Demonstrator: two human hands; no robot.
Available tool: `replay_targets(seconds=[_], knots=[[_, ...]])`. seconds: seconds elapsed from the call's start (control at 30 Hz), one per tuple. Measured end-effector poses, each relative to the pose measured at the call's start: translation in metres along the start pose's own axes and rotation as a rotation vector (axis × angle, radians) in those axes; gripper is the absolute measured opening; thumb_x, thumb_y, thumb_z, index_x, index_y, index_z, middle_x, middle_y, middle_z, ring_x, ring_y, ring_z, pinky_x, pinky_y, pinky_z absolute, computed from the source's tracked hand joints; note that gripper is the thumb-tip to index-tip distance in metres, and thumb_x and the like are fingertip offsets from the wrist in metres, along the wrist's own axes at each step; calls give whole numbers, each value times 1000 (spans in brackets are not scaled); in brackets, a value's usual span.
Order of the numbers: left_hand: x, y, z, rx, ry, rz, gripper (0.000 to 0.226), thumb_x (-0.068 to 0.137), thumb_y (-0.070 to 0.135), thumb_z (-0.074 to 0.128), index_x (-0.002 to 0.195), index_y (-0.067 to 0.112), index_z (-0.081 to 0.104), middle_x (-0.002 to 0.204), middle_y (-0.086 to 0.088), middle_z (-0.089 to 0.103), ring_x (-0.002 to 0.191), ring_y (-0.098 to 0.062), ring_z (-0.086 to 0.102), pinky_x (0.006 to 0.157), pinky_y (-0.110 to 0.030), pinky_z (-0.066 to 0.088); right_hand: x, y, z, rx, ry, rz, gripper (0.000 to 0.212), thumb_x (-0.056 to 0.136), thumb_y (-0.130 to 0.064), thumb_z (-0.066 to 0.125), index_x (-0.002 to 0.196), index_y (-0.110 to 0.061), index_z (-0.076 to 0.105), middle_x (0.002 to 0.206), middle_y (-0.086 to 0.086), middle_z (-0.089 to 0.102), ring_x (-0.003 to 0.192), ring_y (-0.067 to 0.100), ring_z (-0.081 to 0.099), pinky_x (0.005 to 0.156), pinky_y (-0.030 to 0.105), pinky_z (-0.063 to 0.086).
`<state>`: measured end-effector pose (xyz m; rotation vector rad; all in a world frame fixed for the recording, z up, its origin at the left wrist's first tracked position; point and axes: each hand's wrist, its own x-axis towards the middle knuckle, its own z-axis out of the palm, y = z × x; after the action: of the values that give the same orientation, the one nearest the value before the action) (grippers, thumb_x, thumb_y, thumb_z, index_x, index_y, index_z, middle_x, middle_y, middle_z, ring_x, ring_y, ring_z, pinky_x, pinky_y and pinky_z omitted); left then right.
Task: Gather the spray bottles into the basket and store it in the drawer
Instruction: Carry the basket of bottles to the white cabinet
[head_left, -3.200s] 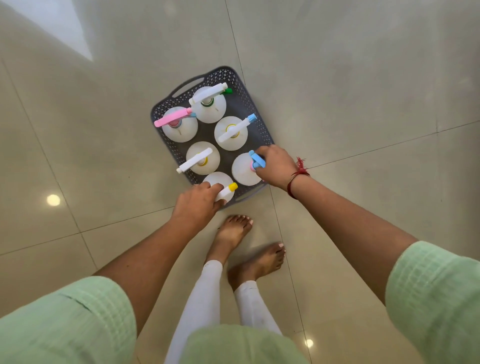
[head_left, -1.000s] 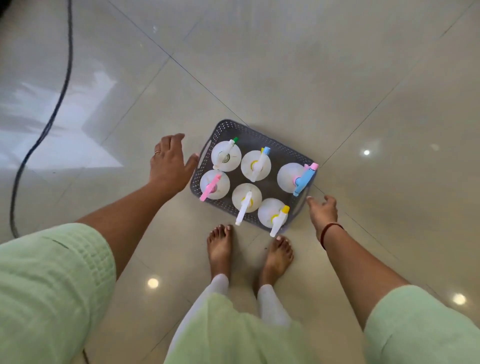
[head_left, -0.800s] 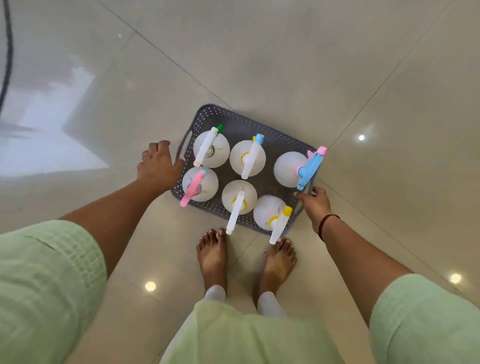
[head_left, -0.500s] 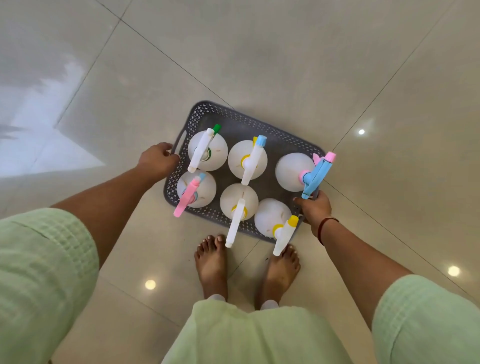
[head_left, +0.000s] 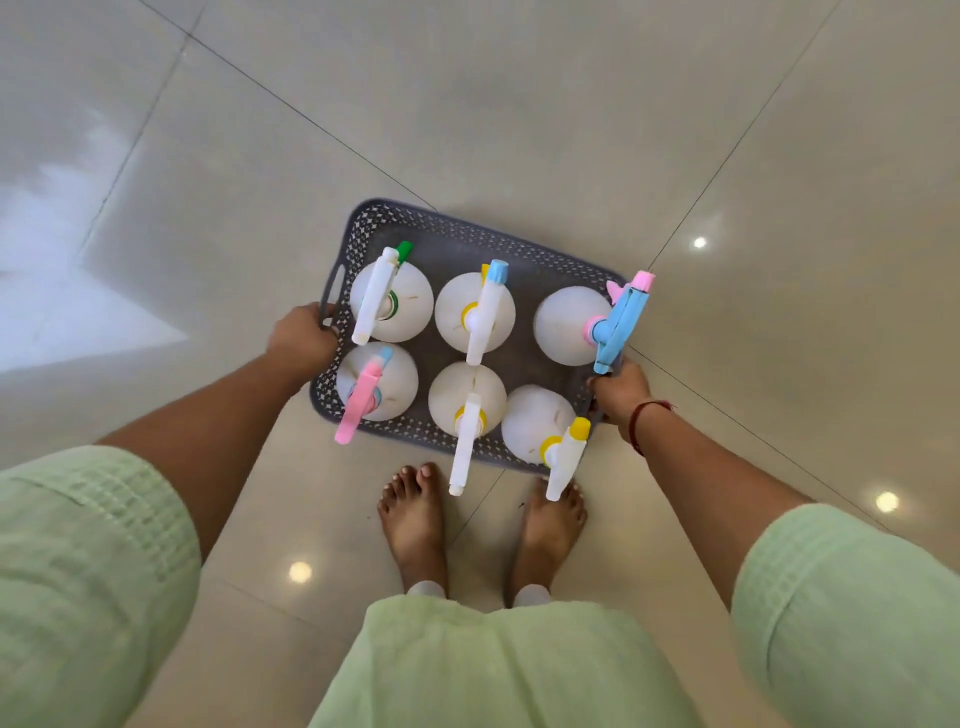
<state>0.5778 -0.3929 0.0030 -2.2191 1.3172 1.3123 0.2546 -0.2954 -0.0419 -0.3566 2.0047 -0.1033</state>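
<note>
While each hand grips its ends, the grey perforated basket carries six white spray bottles.

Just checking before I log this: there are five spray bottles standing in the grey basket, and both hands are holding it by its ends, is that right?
Not quite: the head view shows six spray bottles in the grey basket, in two rows of three. The rest holds: the left hand and the right hand grip its two ends.
</note>
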Motion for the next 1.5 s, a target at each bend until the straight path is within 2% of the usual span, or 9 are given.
replay_targets(seconds=[0.17, 0.4, 0.57, 0.7, 0.8, 0.93, 1.1, 1.33, 1.5], knots=[[-19, 2, -14, 6, -3, 2, 40, 90, 11, 47, 129, 14, 55, 123, -23, 61, 113, -40, 56, 99, -42, 46, -29, -7, -19, 25, -16, 6, 41, 89, 2, 46, 128, -11, 51, 96, 11, 57, 64, 21, 55, 47, 22, 43], [-86, 25, -62, 10, -11, 29, 37, 90, 13, 47, 126, 14, 57, 120, -23, 62, 110, -40, 57, 98, -45, 47, -103, -29, -66, 48, -40, 39, 47, 91, 2, 43, 135, -12, 44, 100, 14, 55, 78, 31, 57, 51, 27, 46], [-155, 56, -118, 31, 0, 87, 35, 89, 17, 50, 122, 13, 60, 117, -24, 63, 108, -41, 58, 96, -45, 49, -184, -56, -112, 104, -60, 49, 47, 89, 3, 40, 132, -13, 46, 93, 14, 57, 63, 23, 54, 54, 31, 50], [-215, 84, -170, 67, 3, 138, 34, 89, 13, 48, 121, 9, 60, 117, -25, 63, 106, -41, 60, 95, -46, 50, -257, -79, -157, 166, -121, 57, 44, 90, 3, 38, 129, -14, 48, 87, 10, 60, 69, 24, 58, 57, 33, 52], [-260, 108, -208, 90, 2, 168, 33, 89, 13, 49, 119, 9, 61, 115, -25, 64, 103, -40, 61, 92, -46, 51, -313, -92, -194, 182, -195, 62, 36, 91, 2, 38, 123, -9, 51, 99, 14, 60, 82, 31, 59, 64, 34, 53], [-321, 136, -253, 101, 6, 230, 33, 89, 13, 48, 120, 10, 60, 113, -25, 64, 97, -40, 63, 86, -47, 55, -384, -108, -237, 237, -199, 40, 24, 91, 3, 35, 105, -9, 51, 79, 9, 55, 69, 26, 55, 64, 37, 51], [-386, 161, -300, 112, 30, 318, 34, 90, 13, 47, 122, 9, 58, 114, -25, 64, 97, -39, 64, 88, -47, 54, -456, -116, -266, 406, -179, 15, 22, 94, 3, 31, 103, -8, 48, 74, 8, 50, 66, 26, 52, 66, 39, 49], [-454, 171, -336, 81, 31, 357, 32, 88, 8, 45, 116, 9, 60, 101, -26, 66, 83, -40, 68, 75, -47, 59, -523, -112, -302, 434, -153, -21, 23, 92, 2, 36, 82, -11, 52, 73, 10, 52, 65, 26, 54, 64, 40, 53], [-484, 172, -346, 68, -32, 405, 30, 87, 3, 43, 111, 8, 61, 100, -27, 66, 82, -39, 66, 69, -47, 59, -551, -95, -319, 434, -146, -11, 21, 92, -2, 37, 80, -11, 52, 69, 9, 50, 62, 25, 53, 62, 37, 53]])
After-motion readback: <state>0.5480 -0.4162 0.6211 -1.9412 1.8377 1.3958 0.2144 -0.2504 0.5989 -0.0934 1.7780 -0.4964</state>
